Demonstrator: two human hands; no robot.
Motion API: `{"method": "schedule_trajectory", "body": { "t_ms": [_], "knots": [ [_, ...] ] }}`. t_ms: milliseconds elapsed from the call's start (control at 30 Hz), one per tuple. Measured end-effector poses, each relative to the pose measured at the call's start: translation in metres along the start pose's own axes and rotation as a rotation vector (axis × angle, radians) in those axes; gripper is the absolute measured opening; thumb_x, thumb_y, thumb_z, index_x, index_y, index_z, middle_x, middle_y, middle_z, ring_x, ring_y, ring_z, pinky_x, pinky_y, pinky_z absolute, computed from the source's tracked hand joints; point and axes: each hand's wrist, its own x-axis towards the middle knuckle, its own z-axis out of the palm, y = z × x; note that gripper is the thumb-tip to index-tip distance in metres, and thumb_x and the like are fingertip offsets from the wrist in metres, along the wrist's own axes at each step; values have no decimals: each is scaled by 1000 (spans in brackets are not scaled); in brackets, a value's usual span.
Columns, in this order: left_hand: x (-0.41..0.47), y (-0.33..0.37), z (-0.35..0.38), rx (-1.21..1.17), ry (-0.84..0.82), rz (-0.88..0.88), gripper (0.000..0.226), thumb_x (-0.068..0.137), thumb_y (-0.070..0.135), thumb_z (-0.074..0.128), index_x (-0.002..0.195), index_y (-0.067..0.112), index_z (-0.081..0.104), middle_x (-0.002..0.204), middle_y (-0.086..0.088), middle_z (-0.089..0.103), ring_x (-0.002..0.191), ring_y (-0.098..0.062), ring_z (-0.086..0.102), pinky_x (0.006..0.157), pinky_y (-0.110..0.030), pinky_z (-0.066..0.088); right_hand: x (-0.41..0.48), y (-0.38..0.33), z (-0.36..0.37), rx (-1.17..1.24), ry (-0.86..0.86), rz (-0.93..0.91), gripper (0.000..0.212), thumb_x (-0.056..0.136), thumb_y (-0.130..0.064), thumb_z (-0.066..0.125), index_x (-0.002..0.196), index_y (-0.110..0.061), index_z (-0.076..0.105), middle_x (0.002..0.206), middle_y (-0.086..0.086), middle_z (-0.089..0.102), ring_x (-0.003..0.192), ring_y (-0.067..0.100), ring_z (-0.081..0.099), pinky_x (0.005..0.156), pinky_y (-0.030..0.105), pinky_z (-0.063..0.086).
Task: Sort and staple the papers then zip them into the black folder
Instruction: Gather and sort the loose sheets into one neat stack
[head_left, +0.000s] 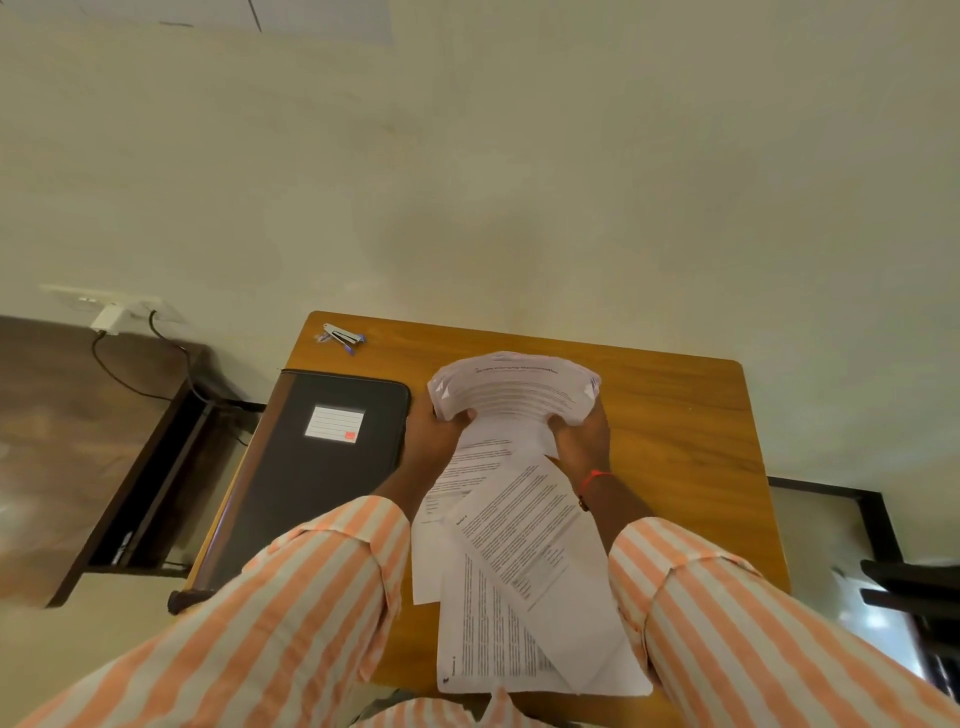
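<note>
1. Head view: a wooden surface (675, 415) stands against a pale wall, with the black folder (311, 467) as the landmark, lying zipped shut along the surface's left edge.
2. Just right of the folder, both hands hold up a stack of papers (514, 387), bowed into an arch.
3. The left hand (434, 436) has its grip clenched on the stack's left edge, nearest the folder; the right hand (582, 439) grips the right edge.
4. Loose printed sheets (524, 561) lie fanned and overlapping on the surface below the hands, right of the folder.
5. A stapler (340, 335) rests beyond the folder's far edge, near the wall.
6. Striped sleeves (291, 597) cover both arms.
</note>
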Motion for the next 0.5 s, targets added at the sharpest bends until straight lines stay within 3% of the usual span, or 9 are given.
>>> {"method": "schedule_trajectory", "body": {
  "t_ms": [133,233,300,400,500],
  "knots": [
    [0,4,1,69,-32,-2,37,95,9,69,122,30,56,108,17,65,98,3,65,76,-13,51,3,-1,0,-57,-10,-11,35,91,-2,60,121,-20,63,97,-12,68,91,9,66,74,21,53],
    [4,2,3,99,1,-14,25,97,13,67,116,27,58,101,11,67,92,-2,65,76,-21,54,5,-4,-1,-81,-21,-51,32,92,-4,60,120,-21,62,100,-11,68,92,-1,62,71,14,48],
    [2,-8,5,110,-10,-48,22,96,15,67,115,24,61,101,1,70,91,-8,66,80,-33,58,5,0,-1,-107,-76,-21,29,93,-6,60,118,-23,61,100,-10,67,95,8,65,72,19,49],
    [-6,-16,10,124,23,-128,25,97,24,65,120,28,57,103,2,70,96,-16,67,86,-45,60,5,10,0,-178,-137,18,28,95,-12,59,120,-21,60,105,-2,68,102,23,65,81,32,53],
    [-3,-3,13,129,85,-126,12,101,23,61,112,23,56,94,5,65,86,-14,63,72,-34,54,8,6,-1,-180,-142,-11,35,95,-16,60,130,-20,57,115,3,67,103,22,63,88,39,53]
  ]
}}
